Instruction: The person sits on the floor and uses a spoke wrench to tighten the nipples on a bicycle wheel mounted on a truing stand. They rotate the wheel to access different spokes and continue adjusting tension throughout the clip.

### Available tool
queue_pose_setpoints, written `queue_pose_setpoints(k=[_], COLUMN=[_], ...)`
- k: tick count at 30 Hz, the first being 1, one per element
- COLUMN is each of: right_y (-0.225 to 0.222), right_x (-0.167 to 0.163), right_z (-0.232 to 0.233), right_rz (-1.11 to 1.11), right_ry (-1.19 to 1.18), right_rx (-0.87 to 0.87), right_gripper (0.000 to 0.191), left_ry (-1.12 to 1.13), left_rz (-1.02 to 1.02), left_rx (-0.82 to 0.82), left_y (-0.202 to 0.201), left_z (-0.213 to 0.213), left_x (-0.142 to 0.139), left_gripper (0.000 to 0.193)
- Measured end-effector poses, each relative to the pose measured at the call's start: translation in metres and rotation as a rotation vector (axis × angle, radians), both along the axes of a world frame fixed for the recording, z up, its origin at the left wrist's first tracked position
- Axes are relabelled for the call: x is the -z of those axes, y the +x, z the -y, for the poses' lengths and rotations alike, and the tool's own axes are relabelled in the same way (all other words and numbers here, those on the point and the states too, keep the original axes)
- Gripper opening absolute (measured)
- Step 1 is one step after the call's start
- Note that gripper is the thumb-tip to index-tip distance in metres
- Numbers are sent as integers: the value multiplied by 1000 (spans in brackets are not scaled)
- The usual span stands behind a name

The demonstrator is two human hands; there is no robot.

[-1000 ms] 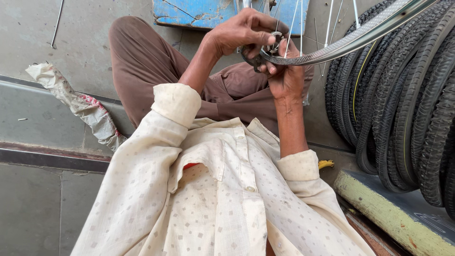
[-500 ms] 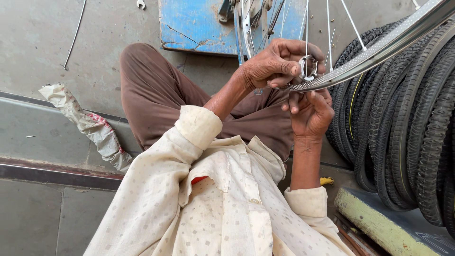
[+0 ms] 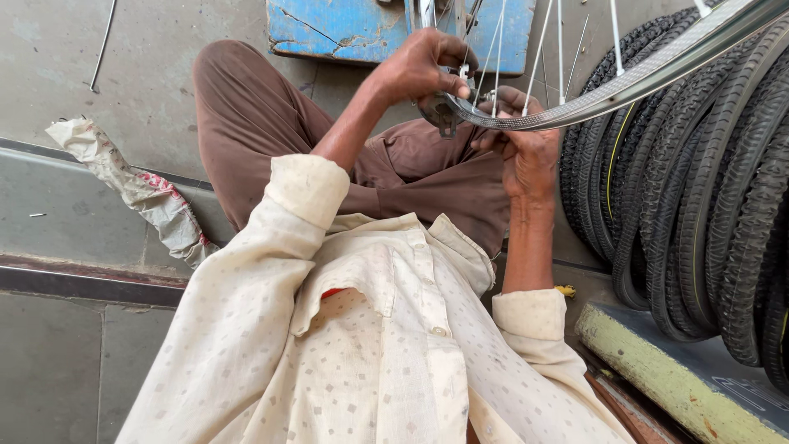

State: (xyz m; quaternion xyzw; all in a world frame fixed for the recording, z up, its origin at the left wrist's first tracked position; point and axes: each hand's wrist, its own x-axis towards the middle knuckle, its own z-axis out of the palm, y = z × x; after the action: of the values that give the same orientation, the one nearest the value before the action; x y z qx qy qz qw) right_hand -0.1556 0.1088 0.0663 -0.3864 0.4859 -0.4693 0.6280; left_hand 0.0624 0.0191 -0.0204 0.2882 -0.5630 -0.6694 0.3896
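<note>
We are truing the bicycle wheel rim: left hand pinches a spoke wrench beside it, right hand fingers curled underneath, so the next turn probably needs small torque.

This is a bicycle repair workshop, set low at floor level, probably open to the street. A row of worn black bicycle tyres stands upright, packed side by side along the right edge of the concrete floor. A bare metal wheel rim with thin spokes crosses the top right, above the lap of a person sitting on the ground. A chipped blue-painted wooden box stands at the top edge of the floor. A loose spoke lies on the floor at the upper left, and a crumpled rag lies along a step at the left.
</note>
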Motion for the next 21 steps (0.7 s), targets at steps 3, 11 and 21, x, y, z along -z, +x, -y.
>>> queue_pose_setpoints(k=[3, 11, 21], right_y=[4, 13, 19], right_x=[5, 3, 10], right_z=[5, 15, 17], right_rz=[-1, 29, 20], right_ry=[14, 5, -13], right_rx=[4, -91, -191], right_gripper=[39, 42, 28], left_ry=[67, -269, -429], left_rz=[124, 478, 646], left_rx=[82, -241, -484], left_y=[3, -14, -29], left_z=[7, 1, -4], left_x=[4, -10, -6], left_gripper=[45, 39, 42])
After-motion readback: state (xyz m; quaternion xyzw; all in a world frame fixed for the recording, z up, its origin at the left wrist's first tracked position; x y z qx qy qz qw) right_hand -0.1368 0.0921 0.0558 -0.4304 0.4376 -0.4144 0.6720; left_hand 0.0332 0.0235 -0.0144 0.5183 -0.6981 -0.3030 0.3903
